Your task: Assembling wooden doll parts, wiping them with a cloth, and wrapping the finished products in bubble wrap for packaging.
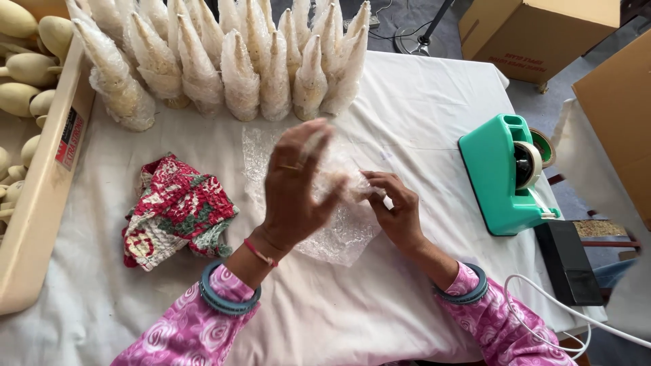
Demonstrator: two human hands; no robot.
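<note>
While our left hand (293,186) and right hand (397,207) clasp the bubble wrap (339,234) — left of the tape dispenser (502,176) — both hold it.

The raised left hand (293,184) is smeared by motion, its fingertips unclear, and it covers much of the small object swaddled in clear bubble wrap (337,177), so that object's shape cannot be told. The right hand (395,207) hides the bundle's near end. Far left of the hands, the cream plastic crate (42,181) of pale gourd-shaped pieces is cut by the edge. Above them, the row of bubble-wrapped cones (237,61) loses its tips at the top edge.
</note>
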